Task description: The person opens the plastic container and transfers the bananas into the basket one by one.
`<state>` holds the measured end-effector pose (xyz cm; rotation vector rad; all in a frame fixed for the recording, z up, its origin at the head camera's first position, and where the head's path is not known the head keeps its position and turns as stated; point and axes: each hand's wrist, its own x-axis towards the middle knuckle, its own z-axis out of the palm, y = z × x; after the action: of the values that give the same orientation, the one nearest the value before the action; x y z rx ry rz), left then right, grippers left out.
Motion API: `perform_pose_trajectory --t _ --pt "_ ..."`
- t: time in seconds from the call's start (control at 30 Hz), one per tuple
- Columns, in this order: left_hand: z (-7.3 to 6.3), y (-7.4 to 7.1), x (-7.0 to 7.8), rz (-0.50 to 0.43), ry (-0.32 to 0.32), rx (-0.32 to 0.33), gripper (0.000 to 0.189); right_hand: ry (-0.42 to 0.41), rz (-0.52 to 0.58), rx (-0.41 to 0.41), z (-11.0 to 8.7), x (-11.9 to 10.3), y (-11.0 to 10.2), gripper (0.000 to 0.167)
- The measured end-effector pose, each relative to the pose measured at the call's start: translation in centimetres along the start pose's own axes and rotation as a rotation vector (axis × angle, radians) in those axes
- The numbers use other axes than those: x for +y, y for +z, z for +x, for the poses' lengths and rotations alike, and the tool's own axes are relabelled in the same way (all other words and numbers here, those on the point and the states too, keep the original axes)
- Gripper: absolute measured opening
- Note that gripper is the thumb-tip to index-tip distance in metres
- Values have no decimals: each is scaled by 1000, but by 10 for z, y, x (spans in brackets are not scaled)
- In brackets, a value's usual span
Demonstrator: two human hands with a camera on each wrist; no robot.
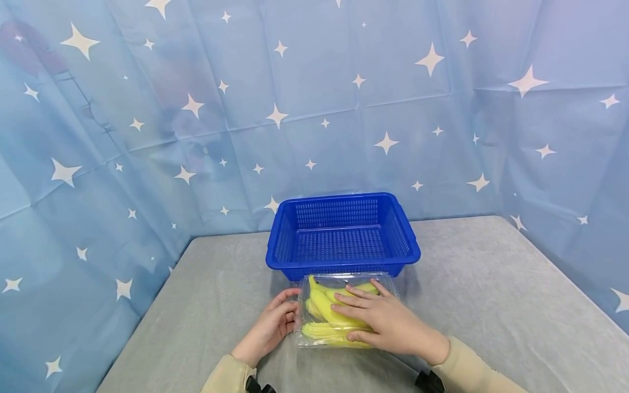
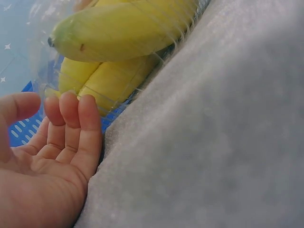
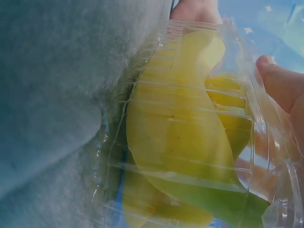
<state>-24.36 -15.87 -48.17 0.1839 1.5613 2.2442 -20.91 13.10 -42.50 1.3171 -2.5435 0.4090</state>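
Your right hand (image 1: 388, 325), fingers apart, lay on the clear plastic box (image 1: 334, 281) of yellow bananas (image 1: 321, 303) beside the blue basket (image 1: 344, 268); your left hand (image 1: 275, 322), fingers loosely bent, flanked it. Gentle pressure seemed best.

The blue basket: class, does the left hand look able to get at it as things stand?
Probably yes. The left hand is beside the clear box, and nothing visible stands between it and the near left corner of the blue basket.
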Motion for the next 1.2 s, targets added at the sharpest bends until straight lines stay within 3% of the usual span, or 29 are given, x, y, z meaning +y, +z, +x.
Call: perform_pose_trajectory --t 0.9,1.2 --pt "0 -2 -2 13 7 -44 26 1 -68 -4 0 -1 2 48" --pt "0 -3 -2 12 -8 -32 29 5 -104 2 0 -3 3 48"
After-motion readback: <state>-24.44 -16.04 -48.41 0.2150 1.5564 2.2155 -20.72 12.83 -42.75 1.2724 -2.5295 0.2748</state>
